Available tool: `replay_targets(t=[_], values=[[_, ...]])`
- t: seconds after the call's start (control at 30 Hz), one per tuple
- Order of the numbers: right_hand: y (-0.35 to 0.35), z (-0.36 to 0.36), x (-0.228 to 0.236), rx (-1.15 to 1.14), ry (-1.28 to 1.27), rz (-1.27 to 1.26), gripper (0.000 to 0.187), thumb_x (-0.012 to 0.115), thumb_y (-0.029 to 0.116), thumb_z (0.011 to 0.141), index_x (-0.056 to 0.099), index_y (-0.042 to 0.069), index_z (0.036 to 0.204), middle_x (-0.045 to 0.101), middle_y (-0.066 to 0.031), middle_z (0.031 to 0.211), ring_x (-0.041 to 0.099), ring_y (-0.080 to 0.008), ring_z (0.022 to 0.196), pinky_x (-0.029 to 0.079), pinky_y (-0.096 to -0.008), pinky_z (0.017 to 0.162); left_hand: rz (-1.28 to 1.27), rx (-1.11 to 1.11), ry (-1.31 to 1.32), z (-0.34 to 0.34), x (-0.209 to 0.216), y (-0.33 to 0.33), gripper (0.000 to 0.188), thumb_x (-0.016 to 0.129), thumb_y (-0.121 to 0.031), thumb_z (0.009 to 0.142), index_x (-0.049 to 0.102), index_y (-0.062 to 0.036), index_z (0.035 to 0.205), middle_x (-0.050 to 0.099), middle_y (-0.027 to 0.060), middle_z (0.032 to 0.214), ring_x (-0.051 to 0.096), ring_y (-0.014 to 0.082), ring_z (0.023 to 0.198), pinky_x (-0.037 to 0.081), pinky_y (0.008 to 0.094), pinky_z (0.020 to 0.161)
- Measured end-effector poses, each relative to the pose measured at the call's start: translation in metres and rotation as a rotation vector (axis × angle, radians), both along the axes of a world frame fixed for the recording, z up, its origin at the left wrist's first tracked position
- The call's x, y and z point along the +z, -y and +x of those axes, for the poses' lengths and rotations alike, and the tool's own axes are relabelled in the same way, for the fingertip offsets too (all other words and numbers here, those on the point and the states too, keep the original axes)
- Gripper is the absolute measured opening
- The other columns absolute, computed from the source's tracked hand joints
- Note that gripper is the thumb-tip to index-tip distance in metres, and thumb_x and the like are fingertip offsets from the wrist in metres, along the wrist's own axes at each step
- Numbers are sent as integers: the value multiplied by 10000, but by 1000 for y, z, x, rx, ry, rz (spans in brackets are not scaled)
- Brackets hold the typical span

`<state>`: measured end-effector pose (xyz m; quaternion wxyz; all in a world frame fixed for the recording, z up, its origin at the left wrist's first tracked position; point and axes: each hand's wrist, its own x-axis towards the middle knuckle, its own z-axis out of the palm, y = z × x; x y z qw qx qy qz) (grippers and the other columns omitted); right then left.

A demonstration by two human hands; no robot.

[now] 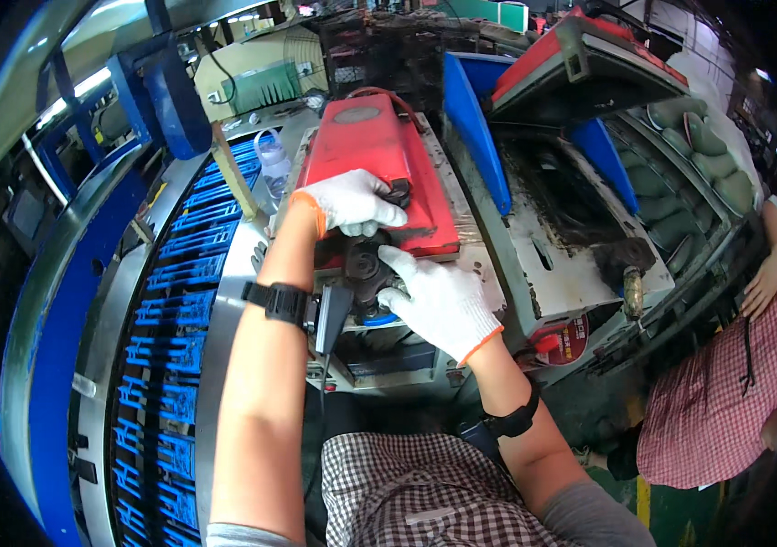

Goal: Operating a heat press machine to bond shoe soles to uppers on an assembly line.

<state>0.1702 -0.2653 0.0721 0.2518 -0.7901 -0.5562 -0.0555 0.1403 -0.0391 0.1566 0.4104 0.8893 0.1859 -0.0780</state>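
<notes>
A red machine lid [357, 150] with sloped sides lies in front of me. My left hand [345, 202], in a white glove with an orange cuff, is closed about a black handle [397, 191] at the lid's near end. Just below it, a black round fitting [366, 266] stands out from the machine's front. My right hand [439, 301], gloved alike, has its index finger and thumb on either side of the fitting's right part. Its other fingers are mostly hidden.
A track of blue racks [174, 342] runs along my left. A clear bottle [273, 162] stands beside the lid. At right, another machine has its red lid [580, 64] raised between blue side plates [477, 132]. Grey-green pieces [703, 150] fill a bin; a person in a checked apron [712, 401] is nearby.
</notes>
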Motion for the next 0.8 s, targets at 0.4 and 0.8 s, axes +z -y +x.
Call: replay_targets(t=[0.4,0.8], values=[[4,-2,-4,24,43,104,563,679,403,933,584,97,1396,746,-183,897,744,-356,793,591,-491,697,62,69,88,-4,-6,10,299,847,-304,853,737,-43,949,633,-27,716,532,80,573,419,277,526],[2,0,-7,8,8,114,563,684,420,927,592,115,1391,752,-181,938,745,-354,826,591,-491,718,180,93,117,-3,-4,15,398,883,-357,824,721,-15,946,650,-1,717,581,95,598,458,281,550]])
